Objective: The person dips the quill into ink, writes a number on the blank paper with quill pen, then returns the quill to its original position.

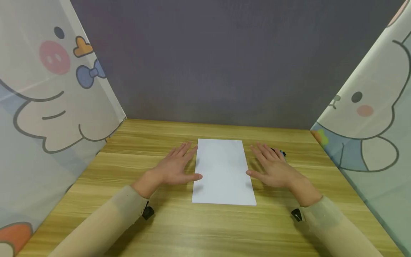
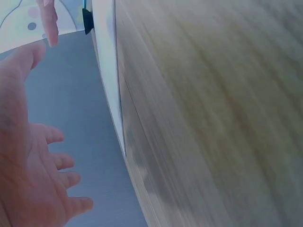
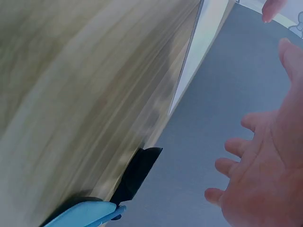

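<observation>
A sheet of white paper (image 1: pixel 221 171) lies on the wood-grain table, long side running away from me. My left hand (image 1: pixel 174 167) hovers palm down by its left edge, fingers spread, the thumb overlapping the paper in the head view. On the opposite side my right hand (image 1: pixel 273 167) is held the same way, thumb tip at the paper's right edge. Both wrist views show bare palms above the tabletop. Beyond the right fingers lies a blue-and-black object (image 3: pixel 85 213), mostly hidden by that hand in the head view; I cannot tell its kind.
The wooden table (image 1: pixel 179 228) ends at a dark grey panel (image 1: pixel 218 64) at the back. Cloths printed with cartoon animals hang at the left (image 1: pixel 57 117) and the right (image 1: pixel 372 142). Black pieces of the wrist gear show below both sleeves.
</observation>
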{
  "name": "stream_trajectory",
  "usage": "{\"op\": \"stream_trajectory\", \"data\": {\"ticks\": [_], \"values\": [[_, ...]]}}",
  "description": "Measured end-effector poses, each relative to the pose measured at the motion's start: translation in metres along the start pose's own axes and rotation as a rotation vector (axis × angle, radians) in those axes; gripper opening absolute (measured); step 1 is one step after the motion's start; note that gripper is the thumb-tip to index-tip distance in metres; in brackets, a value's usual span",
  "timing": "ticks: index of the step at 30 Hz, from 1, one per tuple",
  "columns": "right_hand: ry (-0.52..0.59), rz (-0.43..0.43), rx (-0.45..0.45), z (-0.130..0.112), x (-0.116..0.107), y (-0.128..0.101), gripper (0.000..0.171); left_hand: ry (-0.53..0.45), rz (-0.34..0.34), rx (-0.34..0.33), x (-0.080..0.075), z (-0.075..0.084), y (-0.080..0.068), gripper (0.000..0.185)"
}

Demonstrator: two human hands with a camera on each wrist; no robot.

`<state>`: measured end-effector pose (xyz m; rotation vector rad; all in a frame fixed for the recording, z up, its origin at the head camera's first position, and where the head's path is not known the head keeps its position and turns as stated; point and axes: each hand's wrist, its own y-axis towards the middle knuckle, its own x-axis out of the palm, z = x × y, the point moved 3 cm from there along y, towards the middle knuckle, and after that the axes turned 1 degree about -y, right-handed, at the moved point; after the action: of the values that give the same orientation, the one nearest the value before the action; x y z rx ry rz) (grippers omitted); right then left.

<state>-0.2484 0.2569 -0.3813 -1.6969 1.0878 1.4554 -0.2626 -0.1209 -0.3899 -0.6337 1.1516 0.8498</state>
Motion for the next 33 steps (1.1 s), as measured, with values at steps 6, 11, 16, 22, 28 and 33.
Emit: {"op": "stream_trajectory", "data": {"ticks": [6,11,16,22,28,33], "values": [[0.041,0.088,-0.020,0.006,-0.005,-0.002,0.072,-0.030,-0.056,0.015,-0.001,-0.001,0.003,0.101],[0.077,0.111,0.004,0.016,-0.011,-0.007,0.064,-0.028,-0.162,-0.004,0.005,-0.007,0.011,0.095],[0.098,0.083,0.051,0.027,-0.016,-0.015,0.068,-0.010,-0.252,-0.031,0.011,-0.012,0.018,0.093],[0.107,0.077,0.069,0.043,-0.022,-0.025,0.069,-0.016,-0.277,-0.050,0.012,-0.013,0.018,0.093],[0.132,0.093,0.105,0.060,-0.029,-0.035,0.069,-0.022,-0.281,-0.052,0.013,-0.014,0.017,0.092],[0.185,0.120,0.130,0.081,-0.034,-0.040,0.062,-0.027,-0.282,-0.045,0.014,-0.015,0.015,0.092]]}}
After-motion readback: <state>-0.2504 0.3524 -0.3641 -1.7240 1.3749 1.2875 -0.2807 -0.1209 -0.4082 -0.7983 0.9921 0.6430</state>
